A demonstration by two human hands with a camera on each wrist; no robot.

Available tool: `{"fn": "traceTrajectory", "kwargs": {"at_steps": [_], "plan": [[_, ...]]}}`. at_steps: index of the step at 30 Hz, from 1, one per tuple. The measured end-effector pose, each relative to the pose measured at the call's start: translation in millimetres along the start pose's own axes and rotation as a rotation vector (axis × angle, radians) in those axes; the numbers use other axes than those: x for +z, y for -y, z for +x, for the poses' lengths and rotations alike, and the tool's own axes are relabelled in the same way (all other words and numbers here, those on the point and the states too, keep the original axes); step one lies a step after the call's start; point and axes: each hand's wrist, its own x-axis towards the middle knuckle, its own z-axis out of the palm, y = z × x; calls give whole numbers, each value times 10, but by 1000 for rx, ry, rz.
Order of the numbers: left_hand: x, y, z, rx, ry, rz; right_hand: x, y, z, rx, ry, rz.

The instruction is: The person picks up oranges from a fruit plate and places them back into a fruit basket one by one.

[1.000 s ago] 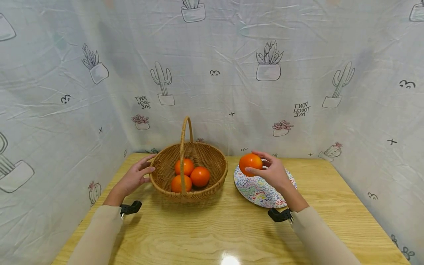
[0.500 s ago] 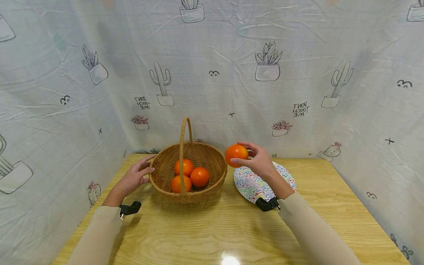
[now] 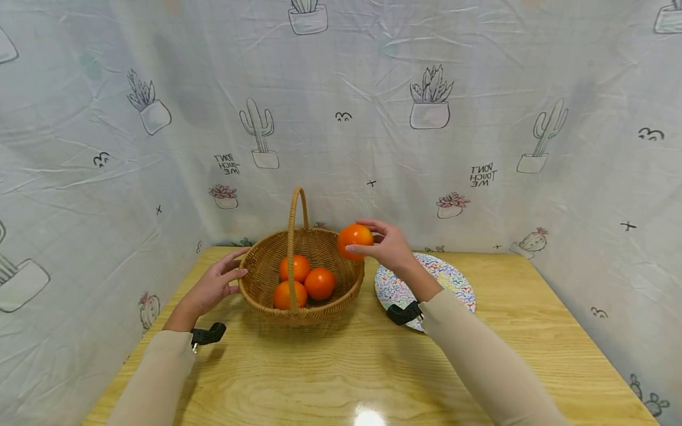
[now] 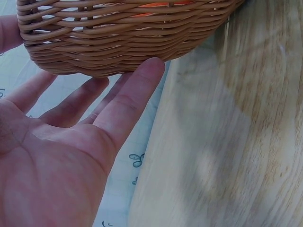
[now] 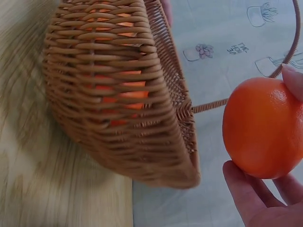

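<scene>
In the head view, my left hand [image 3: 213,287] rests against the left side of the wicker basket [image 3: 256,303]. The left wrist view shows its fingers [image 4: 128,101] laid fairly straight along the woven wall [image 4: 109,45]. My right hand [image 3: 391,247] holds an orange [image 3: 354,241] between thumb and fingers, over the basket's right rim. From the right wrist, this round, shiny orange [image 5: 265,127] appears beside the basket's opening, with fingertips on opposite sides of it. Three more oranges [image 3: 321,284] sit together inside the basket, behind its upright handle [image 3: 293,248].
A round plate [image 3: 453,284] with a multicoloured squiggle pattern lies to the right, partly covered by the right forearm. The wooden table [image 3: 319,373] meets a pale curtain [image 3: 341,160] printed with potted plants behind and at the sides.
My right hand has carried the orange leftward from above the plate to the basket's right rim, uncovering more of the plate. My left hand has stayed at the basket's side.
</scene>
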Motion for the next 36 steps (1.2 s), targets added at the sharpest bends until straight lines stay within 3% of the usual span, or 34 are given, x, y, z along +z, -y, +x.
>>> {"fn": "traceTrajectory", "kwargs": {"at_steps": [11, 18, 28, 36], "plan": [[-18, 17, 7, 9, 4, -9, 306, 73, 270, 14, 1, -39], [-19, 19, -1, 8, 5, -3, 498, 58, 370, 93, -59, -56], [-12, 28, -13, 7, 3, 7, 665, 34, 443, 148, -35, -62], [-13, 40, -11, 12, 2, 25, 784, -39, 500, 180, -60, -195]]}}
